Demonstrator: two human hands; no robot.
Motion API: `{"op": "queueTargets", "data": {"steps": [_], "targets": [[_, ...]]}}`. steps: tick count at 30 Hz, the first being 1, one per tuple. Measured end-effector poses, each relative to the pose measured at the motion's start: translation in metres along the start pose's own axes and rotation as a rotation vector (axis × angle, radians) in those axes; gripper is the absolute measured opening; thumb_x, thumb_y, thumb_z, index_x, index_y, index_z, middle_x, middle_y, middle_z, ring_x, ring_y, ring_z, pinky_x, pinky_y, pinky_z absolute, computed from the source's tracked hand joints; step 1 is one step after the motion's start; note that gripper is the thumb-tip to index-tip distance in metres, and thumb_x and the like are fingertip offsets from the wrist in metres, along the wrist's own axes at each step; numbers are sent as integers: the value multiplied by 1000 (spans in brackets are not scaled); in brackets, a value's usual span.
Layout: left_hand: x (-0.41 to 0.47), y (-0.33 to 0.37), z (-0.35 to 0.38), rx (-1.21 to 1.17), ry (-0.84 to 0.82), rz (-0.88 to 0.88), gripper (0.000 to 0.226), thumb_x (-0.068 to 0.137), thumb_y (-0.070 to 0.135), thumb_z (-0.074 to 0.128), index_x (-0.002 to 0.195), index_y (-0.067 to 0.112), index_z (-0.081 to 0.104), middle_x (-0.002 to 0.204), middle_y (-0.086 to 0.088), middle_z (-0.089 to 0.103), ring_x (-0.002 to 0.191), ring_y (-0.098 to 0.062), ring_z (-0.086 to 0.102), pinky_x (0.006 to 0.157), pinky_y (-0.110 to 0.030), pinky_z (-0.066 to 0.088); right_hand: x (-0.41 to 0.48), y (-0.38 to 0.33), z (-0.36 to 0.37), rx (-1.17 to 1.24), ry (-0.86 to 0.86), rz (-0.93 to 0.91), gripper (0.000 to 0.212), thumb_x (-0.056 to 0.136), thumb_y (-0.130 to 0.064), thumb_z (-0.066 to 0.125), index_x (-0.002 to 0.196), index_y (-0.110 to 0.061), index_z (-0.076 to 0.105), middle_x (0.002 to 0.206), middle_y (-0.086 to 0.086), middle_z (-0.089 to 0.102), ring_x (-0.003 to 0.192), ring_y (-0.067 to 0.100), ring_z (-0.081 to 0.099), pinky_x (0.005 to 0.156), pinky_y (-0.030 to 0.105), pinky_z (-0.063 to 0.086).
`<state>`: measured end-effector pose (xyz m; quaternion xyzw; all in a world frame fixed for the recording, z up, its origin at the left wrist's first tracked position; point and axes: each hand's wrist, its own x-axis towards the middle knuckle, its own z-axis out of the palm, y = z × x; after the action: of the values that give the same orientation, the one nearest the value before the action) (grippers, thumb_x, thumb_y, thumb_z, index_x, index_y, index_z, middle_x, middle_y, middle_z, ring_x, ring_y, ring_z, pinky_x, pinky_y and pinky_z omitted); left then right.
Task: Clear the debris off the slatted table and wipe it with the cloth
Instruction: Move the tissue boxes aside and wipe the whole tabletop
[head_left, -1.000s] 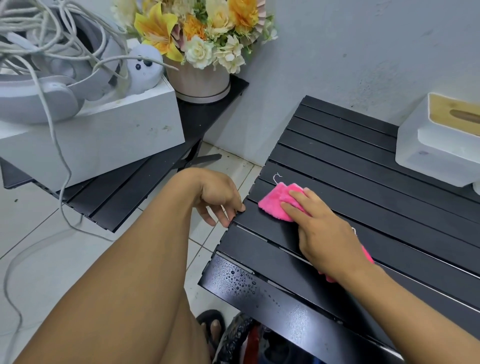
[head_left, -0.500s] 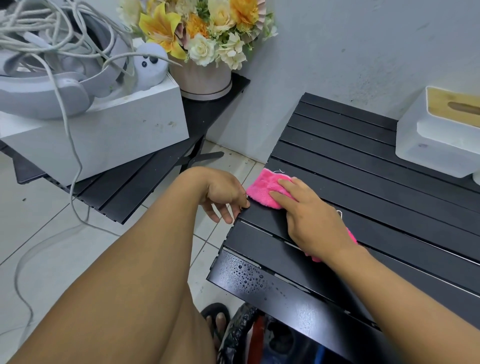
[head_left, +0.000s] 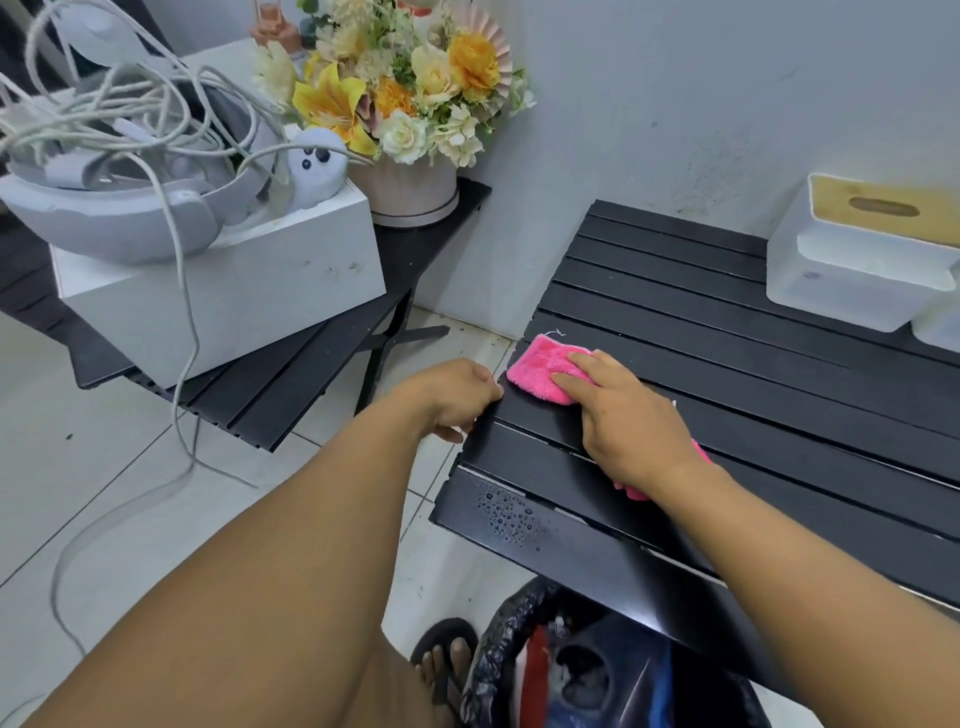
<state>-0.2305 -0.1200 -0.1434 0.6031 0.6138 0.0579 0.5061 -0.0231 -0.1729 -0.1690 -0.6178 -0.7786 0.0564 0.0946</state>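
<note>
The left hand (head_left: 457, 400) curls at the edge of the slatted table (head_left: 753, 364); I cannot tell if it grips. Beside it the pink cloth (head_left: 540, 371) lies under the flat right hand (head_left: 623, 415). A fast push could send the cloth over the edge onto the floor (head_left: 62, 415).

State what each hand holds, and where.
Right hand presses flat on the fluffy pink cloth, no grip. Left hand curls at the edge of the black slatted table; grip unclear.

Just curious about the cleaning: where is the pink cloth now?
Head view: the cloth lies near the left edge of the table, flat under the right hand, with the left hand just beside it.
</note>
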Motion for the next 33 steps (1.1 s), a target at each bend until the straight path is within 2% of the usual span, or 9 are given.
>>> {"op": "queueTargets", "data": {"steps": [3,6,9,11,16,21,24,27,33], "targets": [[-6,-3,12,15,121,50,22,100,26,43,92,14,60,80,-4,56,71,-20,52,58,-25,49,-16,-3,-6,-5,-4,45,51,93,-11,39,138,-33,48,153,-13,31,143,12,20,85,48,53],[-12,-5,18,9,194,46,27,99,27,42,88,9,59,80,-7,56,77,-27,54,66,-32,50,-37,-4,-12,-6,-20,86,51,93,-12,39,138,-35,46,153,-15,28,143,10,19,85,46,52],[-16,-8,16,-79,120,-41,31,99,31,44,99,6,62,97,-12,66,85,-28,63,71,-35,56,-49,-6,-17,-26,-31,120,53,94,-11,39,140,-35,45,153,-16,27,143,9,19,85,46,52],[-21,-11,15,-184,54,-89,29,98,30,46,106,8,64,94,-8,67,79,-24,63,68,-34,55,-48,-9,-17,-28,-26,130,52,93,-9,39,139,-33,47,154,-15,28,143,9,19,85,44,52],[-20,-16,12,-266,5,-82,19,98,27,48,97,17,64,82,-2,64,67,-20,56,63,-30,50,-22,-18,-12,-17,-14,106,49,92,-8,38,135,-28,51,154,-11,31,142,13,20,89,43,50],[-15,-19,6,-230,-18,-77,20,96,30,49,95,18,64,86,-4,61,74,-23,51,66,-31,52,-26,-28,-9,8,4,119,53,92,-8,39,139,-29,48,155,-11,29,144,12,18,92,43,50],[-13,-19,6,-216,-27,-77,24,97,31,49,101,14,65,87,-5,61,75,-23,52,66,-31,51,-68,-44,-2,29,42,36,54,89,-5,48,139,-26,52,153,-9,37,144,17,28,96,45,50],[-15,-18,5,-211,-20,-84,27,98,31,50,108,12,65,87,-5,61,74,-23,53,64,-31,51,-93,-52,3,3,90,-41,52,85,-5,57,134,-24,58,147,-5,47,139,22,40,87,44,56],[-24,-14,4,-215,-53,-91,21,99,23,47,104,15,65,75,-1,57,59,-17,48,63,-29,50,-52,-55,-5,-27,-71,73,53,95,-12,38,144,-33,42,158,-14,22,147,14,13,95,43,50]]}}
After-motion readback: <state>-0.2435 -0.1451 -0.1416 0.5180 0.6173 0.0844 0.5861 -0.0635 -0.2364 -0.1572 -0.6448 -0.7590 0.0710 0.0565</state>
